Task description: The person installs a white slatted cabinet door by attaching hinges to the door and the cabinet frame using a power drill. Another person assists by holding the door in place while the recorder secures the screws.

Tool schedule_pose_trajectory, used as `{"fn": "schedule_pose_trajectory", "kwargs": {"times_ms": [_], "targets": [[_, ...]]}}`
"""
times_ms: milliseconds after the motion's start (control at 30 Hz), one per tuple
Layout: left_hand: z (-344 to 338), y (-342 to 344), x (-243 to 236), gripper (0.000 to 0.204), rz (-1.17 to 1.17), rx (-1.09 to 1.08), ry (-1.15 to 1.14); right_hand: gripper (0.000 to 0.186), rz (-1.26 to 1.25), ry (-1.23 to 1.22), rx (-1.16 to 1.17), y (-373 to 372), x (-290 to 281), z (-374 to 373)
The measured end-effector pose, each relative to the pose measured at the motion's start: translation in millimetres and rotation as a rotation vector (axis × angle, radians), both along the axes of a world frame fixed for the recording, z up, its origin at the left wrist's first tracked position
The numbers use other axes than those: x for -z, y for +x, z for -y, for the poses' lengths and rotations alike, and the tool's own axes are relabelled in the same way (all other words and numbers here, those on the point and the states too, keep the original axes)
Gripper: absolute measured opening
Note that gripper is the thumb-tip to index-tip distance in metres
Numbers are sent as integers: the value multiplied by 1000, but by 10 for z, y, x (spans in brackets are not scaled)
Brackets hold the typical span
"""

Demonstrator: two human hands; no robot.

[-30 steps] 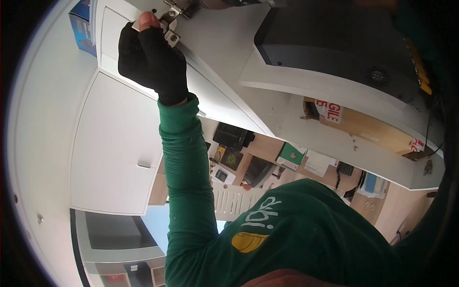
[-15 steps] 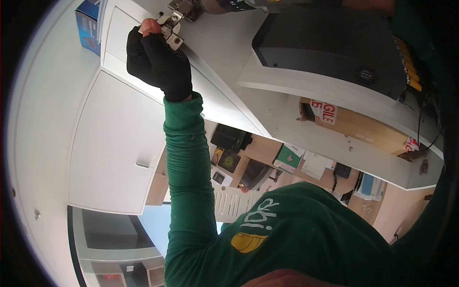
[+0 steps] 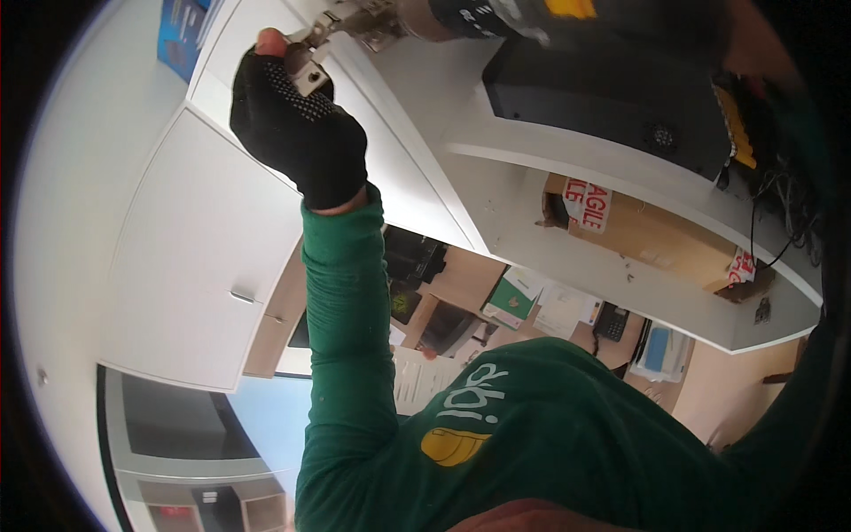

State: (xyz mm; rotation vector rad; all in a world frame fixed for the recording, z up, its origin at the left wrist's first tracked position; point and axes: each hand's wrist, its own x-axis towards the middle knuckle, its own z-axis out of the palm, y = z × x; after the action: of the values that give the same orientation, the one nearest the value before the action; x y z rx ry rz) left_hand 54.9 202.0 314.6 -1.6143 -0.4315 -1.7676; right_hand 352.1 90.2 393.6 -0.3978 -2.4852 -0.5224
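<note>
Left hand (image 3: 297, 124): black dotted glove, bare thumb tip, far left; fingers curled and closed on a metal hinge (image 3: 312, 78). The hinge lies against the thumb side of the fist, its cup turned outward (part of it is hidden by the glove).

Just right of the hinge, more metal fittings (image 3: 377, 28), then the blunt front of a power tool (image 3: 465, 18), blurred, running off to the right. Right hand: lost in dark blur at far right; cannot tell whether it grips anything. Right sleeve (image 3: 780, 399) shows only as a dark green edge.

Below the tool, a dark grey casing (image 3: 585, 102) on a white shelf (image 3: 532, 146); nearer, under that shelf, a cardboard box (image 3: 656, 244) with red-and-white tape. Cables (image 3: 784, 217) hang at right.

Left of the hand, a blue box (image 3: 180, 37); nearer, a white cabinet door (image 3: 191, 239) with a small handle (image 3: 241, 297).

Beyond the green sweatshirt (image 3: 567, 426): green folder (image 3: 512, 300), desk telephone (image 3: 610, 321) to its right.
</note>
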Motion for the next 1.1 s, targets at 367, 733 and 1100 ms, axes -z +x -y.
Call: {"fn": "schedule_pose_trajectory", "kwargs": {"times_ms": [367, 733, 1100], "targets": [[323, -515, 556, 22, 203, 677, -548, 74, 211, -517, 156, -699, -524, 564], [523, -816, 1289, 35, 42, 157, -601, 35, -293, -521, 355, -648, -541, 1362], [618, -1163, 2424, 44, -33, 133, -868, 64, -697, -968, 1017, 51, 568, 2601]]}}
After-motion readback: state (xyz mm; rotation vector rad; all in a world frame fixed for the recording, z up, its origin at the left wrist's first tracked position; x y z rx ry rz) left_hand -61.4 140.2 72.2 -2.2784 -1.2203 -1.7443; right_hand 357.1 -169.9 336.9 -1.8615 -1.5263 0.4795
